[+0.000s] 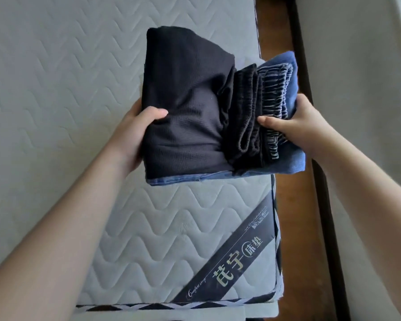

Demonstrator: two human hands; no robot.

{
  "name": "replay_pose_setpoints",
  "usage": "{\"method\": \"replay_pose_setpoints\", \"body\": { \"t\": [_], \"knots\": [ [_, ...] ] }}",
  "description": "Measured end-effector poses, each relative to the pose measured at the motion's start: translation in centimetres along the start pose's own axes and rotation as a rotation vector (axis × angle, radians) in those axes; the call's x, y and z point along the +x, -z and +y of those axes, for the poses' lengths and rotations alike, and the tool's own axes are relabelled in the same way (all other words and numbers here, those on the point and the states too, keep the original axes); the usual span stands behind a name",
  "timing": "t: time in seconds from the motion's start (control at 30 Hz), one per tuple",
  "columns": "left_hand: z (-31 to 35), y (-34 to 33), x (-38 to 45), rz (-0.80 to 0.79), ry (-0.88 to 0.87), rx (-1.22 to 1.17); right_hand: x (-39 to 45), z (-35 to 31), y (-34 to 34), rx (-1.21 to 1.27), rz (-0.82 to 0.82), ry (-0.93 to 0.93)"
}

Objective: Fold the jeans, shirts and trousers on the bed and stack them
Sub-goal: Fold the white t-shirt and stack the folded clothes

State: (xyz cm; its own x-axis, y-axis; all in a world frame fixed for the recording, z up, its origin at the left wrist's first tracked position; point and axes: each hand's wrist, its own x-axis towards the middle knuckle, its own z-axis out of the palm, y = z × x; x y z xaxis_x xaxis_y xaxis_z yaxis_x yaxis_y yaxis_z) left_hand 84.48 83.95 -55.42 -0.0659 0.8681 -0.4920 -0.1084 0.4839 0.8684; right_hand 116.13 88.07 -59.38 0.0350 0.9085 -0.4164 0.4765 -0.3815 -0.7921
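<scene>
A stack of folded clothes is held between both hands above the mattress (56,89), near its right edge. A black ribbed shirt (185,100) lies on top. Beside it, dark trousers with gathered elastic waistbands (259,112) show at the stack's right side. Blue jeans (285,163) form the bottom layer, their denim edge showing along the front and right. My left hand (134,133) grips the stack's left side, thumb on the black shirt. My right hand (296,123) grips the right side, thumb on the waistbands. The fingers under the stack are hidden.
The grey quilted mattress has a dark diagonal label (232,262) at its near right corner. A brown wooden bed frame (287,205) runs along the right, with a pale wall (368,89) beyond it.
</scene>
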Motion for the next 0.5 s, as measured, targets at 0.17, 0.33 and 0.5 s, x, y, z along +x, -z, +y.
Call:
{"method": "replay_pose_setpoints", "body": {
  "t": [0.17,0.33,0.5],
  "knots": [
    [-3.4,1.4,3.4,0.077,0.193,-0.011,1.5,3.2,-1.5,0.049,-0.011,-0.124],
    [-12.4,3.0,4.6,0.104,0.441,0.077,0.1,11.2,-6.6,0.129,-0.105,-0.329],
    [-18.7,4.9,3.6,0.159,0.622,0.120,-1.4,16.8,-8.2,0.266,0.000,-0.417]
  ]
}}
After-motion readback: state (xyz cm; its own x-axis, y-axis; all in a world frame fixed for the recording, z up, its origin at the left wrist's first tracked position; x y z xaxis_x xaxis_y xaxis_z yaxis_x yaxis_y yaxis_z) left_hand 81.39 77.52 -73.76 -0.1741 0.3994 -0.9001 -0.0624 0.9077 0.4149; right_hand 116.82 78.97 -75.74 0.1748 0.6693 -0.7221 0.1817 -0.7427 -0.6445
